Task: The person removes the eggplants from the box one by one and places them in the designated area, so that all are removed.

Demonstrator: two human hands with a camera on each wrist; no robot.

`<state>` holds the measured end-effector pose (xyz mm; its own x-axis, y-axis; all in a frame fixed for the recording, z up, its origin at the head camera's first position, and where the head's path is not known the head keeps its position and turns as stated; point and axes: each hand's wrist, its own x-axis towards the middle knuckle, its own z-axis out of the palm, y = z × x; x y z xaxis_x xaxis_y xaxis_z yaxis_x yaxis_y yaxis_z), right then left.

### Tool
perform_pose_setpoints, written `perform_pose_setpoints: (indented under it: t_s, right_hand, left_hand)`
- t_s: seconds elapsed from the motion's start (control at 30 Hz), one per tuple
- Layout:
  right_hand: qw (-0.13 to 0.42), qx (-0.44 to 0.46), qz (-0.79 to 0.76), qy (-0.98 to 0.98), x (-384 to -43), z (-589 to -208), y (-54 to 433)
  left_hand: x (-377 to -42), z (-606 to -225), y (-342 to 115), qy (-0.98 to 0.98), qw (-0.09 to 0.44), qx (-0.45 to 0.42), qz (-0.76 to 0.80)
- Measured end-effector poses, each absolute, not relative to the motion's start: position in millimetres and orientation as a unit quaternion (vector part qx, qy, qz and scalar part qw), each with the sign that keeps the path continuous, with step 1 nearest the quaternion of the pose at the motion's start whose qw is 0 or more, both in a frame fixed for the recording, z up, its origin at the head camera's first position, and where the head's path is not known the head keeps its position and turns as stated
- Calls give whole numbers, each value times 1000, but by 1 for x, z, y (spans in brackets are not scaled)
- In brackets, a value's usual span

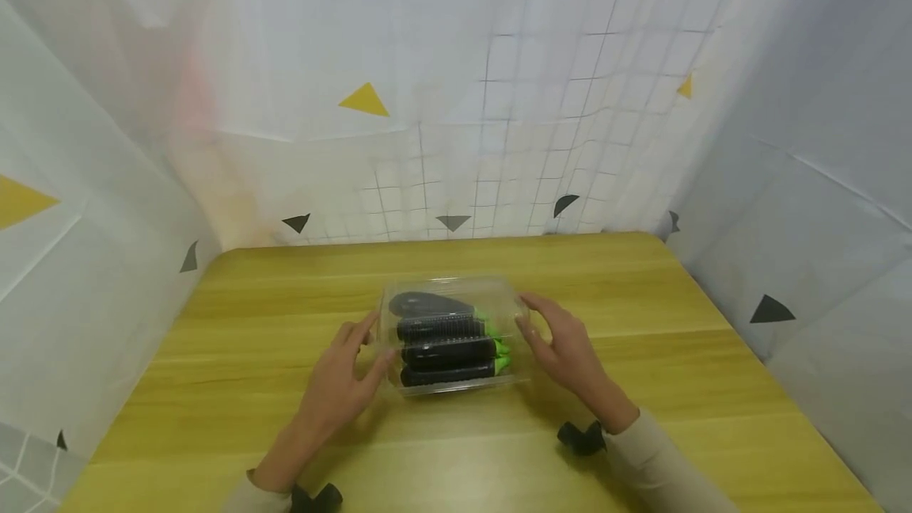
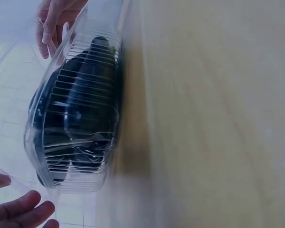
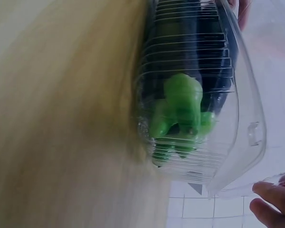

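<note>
Several dark eggplants [image 1: 449,352] with green stems lie side by side in a clear plastic box [image 3: 247,104] on the table. Over them is the box's see-through lid [image 1: 456,288], raised off the rim in the wrist views; its outline is faint. My left hand [image 1: 338,378] holds the lid's left side, thumb toward the front. At the right side my right hand [image 1: 566,347] grips the lid between thumb and fingers. Green stems [image 3: 183,102] point to the right end of the box. In the left wrist view the eggplants [image 2: 90,85] show through the ribbed wall.
The wooden table [image 1: 285,291] stretches around the box on all sides. White sheeting [image 1: 442,38] with grid lines and yellow and dark shapes encloses its back and sides. Each wrist carries a black mount, such as the right mount [image 1: 580,438].
</note>
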<state>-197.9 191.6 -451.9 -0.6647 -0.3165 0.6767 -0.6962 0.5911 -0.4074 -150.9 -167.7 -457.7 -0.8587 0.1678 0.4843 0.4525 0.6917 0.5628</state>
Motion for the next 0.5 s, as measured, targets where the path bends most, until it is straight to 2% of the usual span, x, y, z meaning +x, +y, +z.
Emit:
perform_pose_setpoints:
  t_s: [0.23, 0.5]
  right_hand:
    - [290, 280, 358, -842, -204, -445, 189]
    - [297, 268, 379, -834, -211, -437, 188]
  left_hand:
    - [-164, -450, -172, -876, 205, -212, -382]
    - [-178, -443, -175, -870, 182, -220, -402]
